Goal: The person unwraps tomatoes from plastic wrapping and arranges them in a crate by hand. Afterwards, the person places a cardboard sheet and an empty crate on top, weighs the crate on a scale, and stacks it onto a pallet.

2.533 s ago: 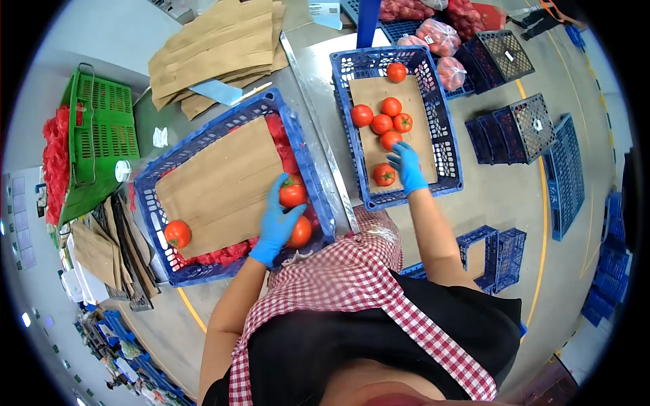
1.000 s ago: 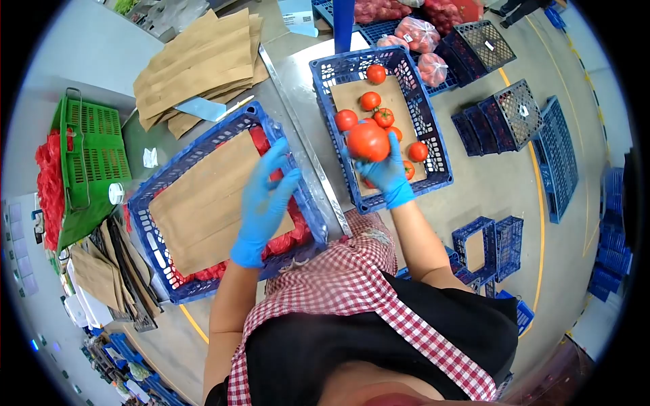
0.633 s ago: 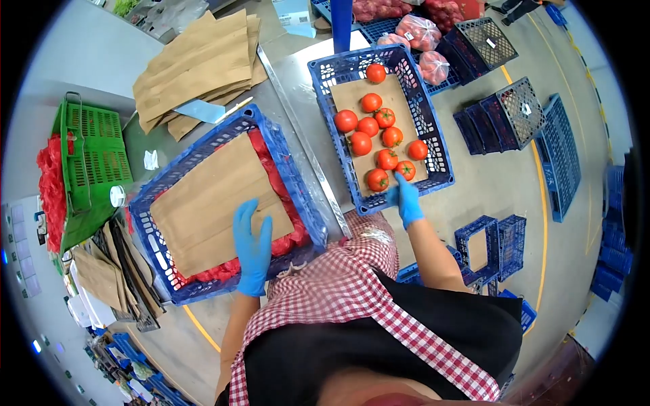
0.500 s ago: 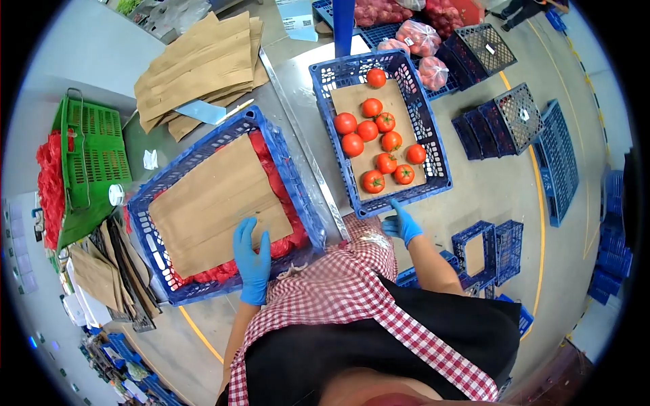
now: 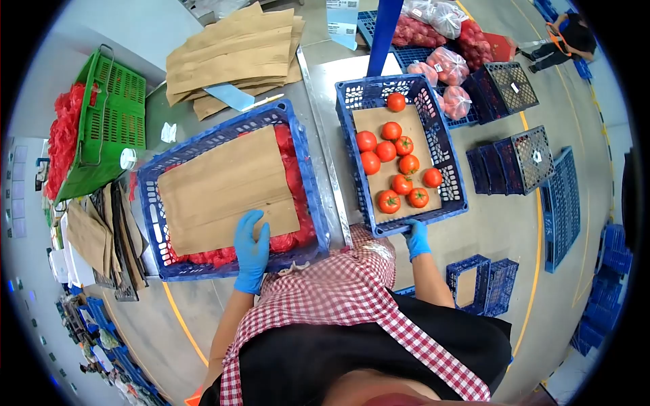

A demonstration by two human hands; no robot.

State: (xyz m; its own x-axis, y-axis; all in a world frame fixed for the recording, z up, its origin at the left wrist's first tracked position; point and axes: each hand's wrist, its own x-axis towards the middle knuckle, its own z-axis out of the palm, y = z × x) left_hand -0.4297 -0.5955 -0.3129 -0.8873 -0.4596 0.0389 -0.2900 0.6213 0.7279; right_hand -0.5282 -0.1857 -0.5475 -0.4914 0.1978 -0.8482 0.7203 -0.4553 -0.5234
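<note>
My right hand (image 5: 418,241), in a blue glove, is at the near rim of a blue plastic crate (image 5: 420,220) and grips it, the fingers partly hidden by the rim. Several red tomatoes (image 5: 407,164) lie in that crate on a sheet of brown cardboard (image 5: 428,142). My left hand (image 5: 251,252), also gloved in blue, is open with thumb and fingers apart. It hovers over or rests on the near side of a second blue crate (image 5: 315,183); contact is unclear. This crate holds red mesh (image 5: 292,177) partly covered by a brown cardboard sheet (image 5: 227,193).
A stack of cardboard sheets (image 5: 230,57) lies beyond the left crate. A green crate (image 5: 112,115) with red mesh stands left. Crate stacks (image 5: 521,162), a blue pallet (image 5: 560,206) and bagged produce (image 5: 450,64) are at right. A person (image 5: 572,37) is far off.
My right hand has moved from beside the tomato crate's near corner onto its near rim. My left hand stays by the other crate. The view has shifted, and more of the far-off person shows.
</note>
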